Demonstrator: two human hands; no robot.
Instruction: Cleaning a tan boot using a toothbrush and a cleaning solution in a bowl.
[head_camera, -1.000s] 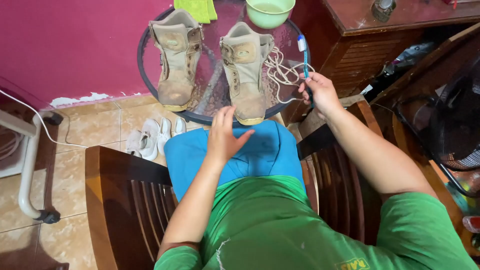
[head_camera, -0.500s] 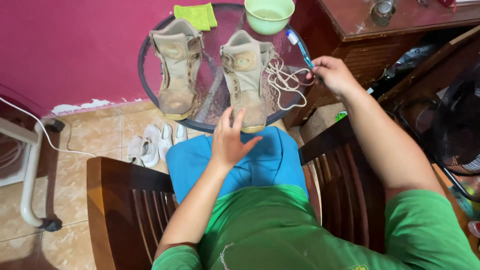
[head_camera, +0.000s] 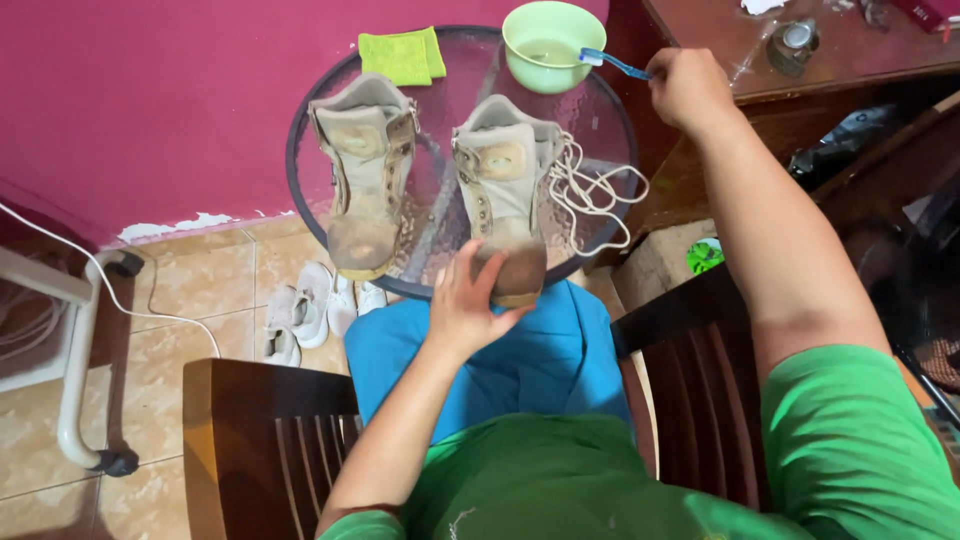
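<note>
Right hand: the right hand (head_camera: 688, 88) was closed round the handle of a blue-handled plastic toothbrush with a white head (head_camera: 612, 62). A sec earlier it sat low by the table's right edge – it had since risen and gone forward.
Brush head: it lay over the rim of the pale green round plastic bowl (head_camera: 553, 45), which held some cloudy liquid. Contact w/ the liquid could not be told.
Left hand: the left hand (head_camera: 470, 300) was open, fingers spread, cupped on the scuffed toe of the right-side tan suede lace-up boot (head_camera: 503, 192). It had moved up from the lap to the boot toe.
Meaning: judged from the pics, the brush was at the bowl while the boot was steadied – wetting of the bristles appeared to be the step in hand, scrubbing not yet begun.
Boot pair: the second tan suede boot (head_camera: 365, 170) stood to the left, untouched. Loose cream-white laces (head_camera: 590, 195) lay coiled just beside the right-side boot.
Cloth: a folded yellow-green microfibre cloth (head_camera: 402, 55) lay at the far edge, near the bowl.
Surface: a round textured-glass table w/ a dark metal rim (head_camera: 292, 165) bore all of the above.
Room: magenta painted wall (head_camera: 150, 100) w/ chipped base; beige marbled floor tiles (head_camera: 190, 290); small white shoes (head_camera: 300, 310) under the table; dark wooden chair (head_camera: 260, 440); dark wooden cabinet (head_camera: 760, 60) at right.
</note>
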